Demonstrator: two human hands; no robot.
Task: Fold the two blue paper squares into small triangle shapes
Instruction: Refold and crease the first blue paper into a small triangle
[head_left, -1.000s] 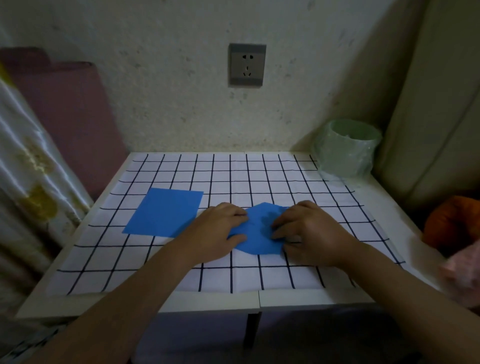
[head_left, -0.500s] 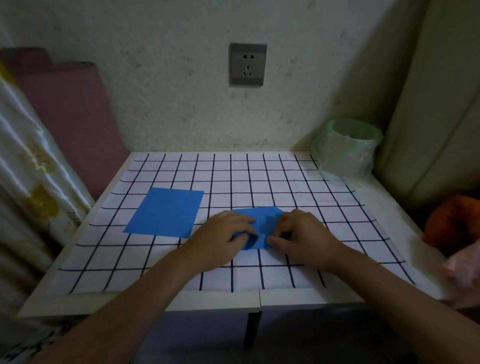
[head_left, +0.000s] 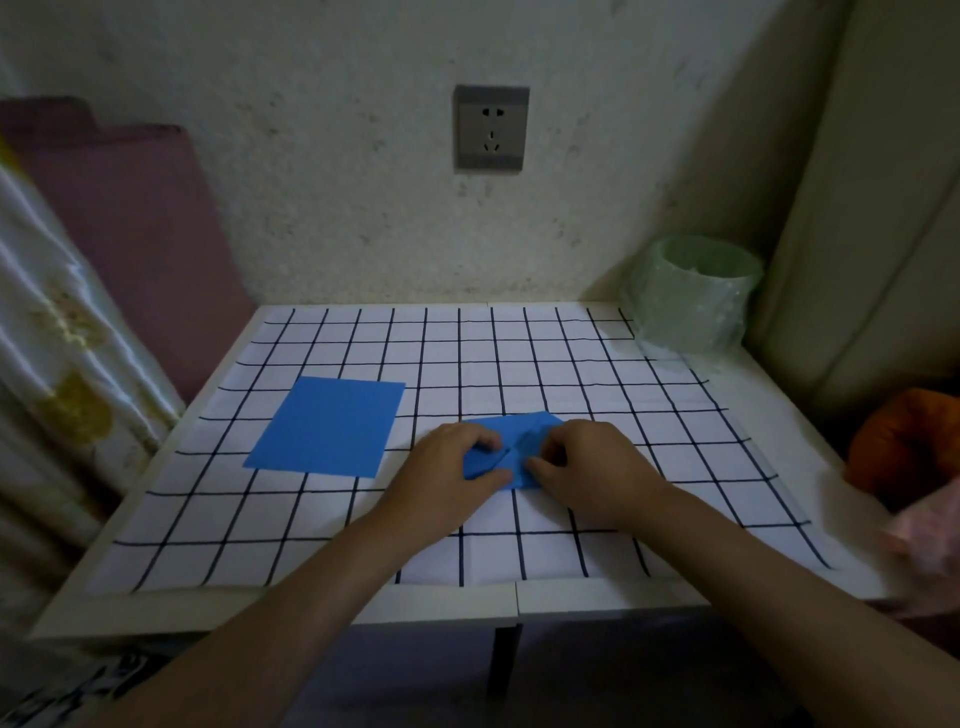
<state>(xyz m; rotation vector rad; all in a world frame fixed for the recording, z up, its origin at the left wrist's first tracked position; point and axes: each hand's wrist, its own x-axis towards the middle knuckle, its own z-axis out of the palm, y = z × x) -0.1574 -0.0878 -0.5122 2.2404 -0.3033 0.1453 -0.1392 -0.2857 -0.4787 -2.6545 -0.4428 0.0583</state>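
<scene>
Head view: left hand and right hand pinch the part-folded blue square; uneven pressure could skew it.

Home corner: wall socket, curtain.

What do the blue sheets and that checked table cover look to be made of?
Flat blue sheet: thin matte paper, seemingly; lies flat, crisp edges. Folded blue piece: same paper, holding sharp creases. Checked cover: probably paper or thin plastic; straight fold lines show, material uncertain.
</scene>
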